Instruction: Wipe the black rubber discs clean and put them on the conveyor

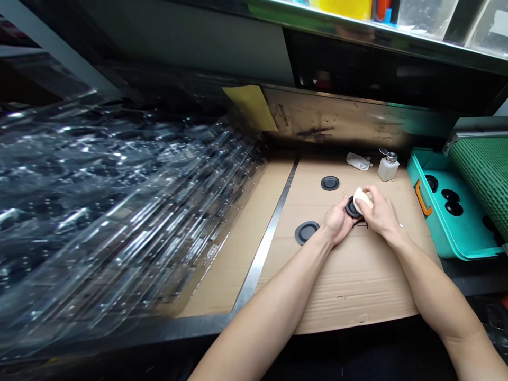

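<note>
Stacked clear plastic trays (151, 211), blurred toward the edge of the view, crowd the left side of a cardboard-covered bench (178, 329), where a person works bare-handed. A metal strip (264, 246) runs between the trays and the main cardboard sheet (357, 286). On that sheet, one black dished disc (330, 183) lies flat beyond the hands and a second black disc (304, 233) lies just left of the left wrist. Toward the back stand a white pump bottle (388, 167), its metal cap flipped up, and, beside it, a crumpled white wipe (358, 161). At right, a teal bin (438, 233) with an orange handle (423, 198) holds several black round parts (453, 208); a green conveyor belt (486, 169) overhangs the bin and hides part of its inside. A yellow sheet (254, 108) hangs against the back panel.

Both forearms reach in from the near edge and meet over the cardboard. The left hand (337, 219), palm turned up, is closed around the held black disc (351, 207), thumb near its rim. The right hand (380, 210), palm down, pinches a white pad (360, 198) between thumb and fingers, set against the disc's face, which it partly covers.
</note>
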